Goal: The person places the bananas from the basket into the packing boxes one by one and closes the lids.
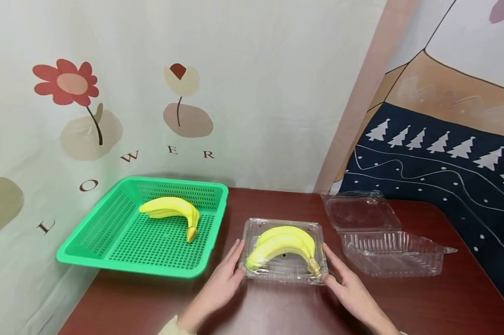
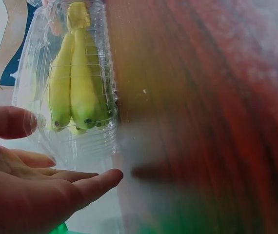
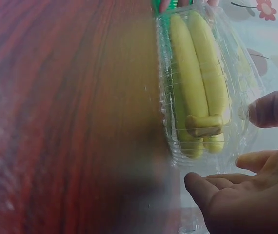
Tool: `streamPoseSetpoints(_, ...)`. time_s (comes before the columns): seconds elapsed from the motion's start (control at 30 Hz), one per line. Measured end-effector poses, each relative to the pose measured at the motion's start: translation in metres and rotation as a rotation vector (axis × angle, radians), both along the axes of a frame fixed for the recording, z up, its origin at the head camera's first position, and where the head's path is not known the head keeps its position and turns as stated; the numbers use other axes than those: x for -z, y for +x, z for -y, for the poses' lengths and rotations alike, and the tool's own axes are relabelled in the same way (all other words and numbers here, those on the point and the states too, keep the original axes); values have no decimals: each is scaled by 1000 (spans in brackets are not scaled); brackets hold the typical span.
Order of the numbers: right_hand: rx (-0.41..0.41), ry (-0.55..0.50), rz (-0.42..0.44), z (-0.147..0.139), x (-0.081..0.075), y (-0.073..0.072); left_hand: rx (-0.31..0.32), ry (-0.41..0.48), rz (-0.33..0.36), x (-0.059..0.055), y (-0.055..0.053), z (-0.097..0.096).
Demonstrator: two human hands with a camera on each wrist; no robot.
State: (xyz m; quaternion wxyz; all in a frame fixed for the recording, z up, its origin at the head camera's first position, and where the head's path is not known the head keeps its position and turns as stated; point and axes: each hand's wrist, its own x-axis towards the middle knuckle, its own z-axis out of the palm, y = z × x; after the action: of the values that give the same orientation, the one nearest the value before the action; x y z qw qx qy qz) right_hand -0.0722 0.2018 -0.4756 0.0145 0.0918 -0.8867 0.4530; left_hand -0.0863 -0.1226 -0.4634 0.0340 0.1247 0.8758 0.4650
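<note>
A clear plastic clamshell box [image 1: 283,278] sits on the table with its lid down, a bunch of yellow bananas [image 1: 283,244] inside. My left hand [image 1: 228,274] is at the box's left side, its thumb [image 2: 19,123] touching the lid's edge and its other fingers extended along the end wall. At the right side is my right hand [image 1: 347,284], thumb [image 3: 266,109] against the lid edge, fingers extended near the end. Green tips of the bananas [image 2: 83,92] face the left hand; the brown stem end [image 3: 205,124] faces the right.
A green perforated basket [image 1: 128,269] with another banana bunch [image 1: 170,205] stands at the left. To the right, a second clear box [image 1: 396,260] has its lid [image 1: 365,211] folded back. Printed cloth [image 1: 272,93] hangs behind the brown table [image 1: 285,311].
</note>
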Motion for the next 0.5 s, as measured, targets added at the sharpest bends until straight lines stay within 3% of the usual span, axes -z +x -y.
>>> streamPoseSetpoints(0.23, 10, -43, 24, -3, -6, -7, -12, -19, -5, -6, -6, -2)
streamPoseSetpoints(0.5, -73, -139, 245, -3, -6, -5, -61, -92, 26, -7, 0, 1)
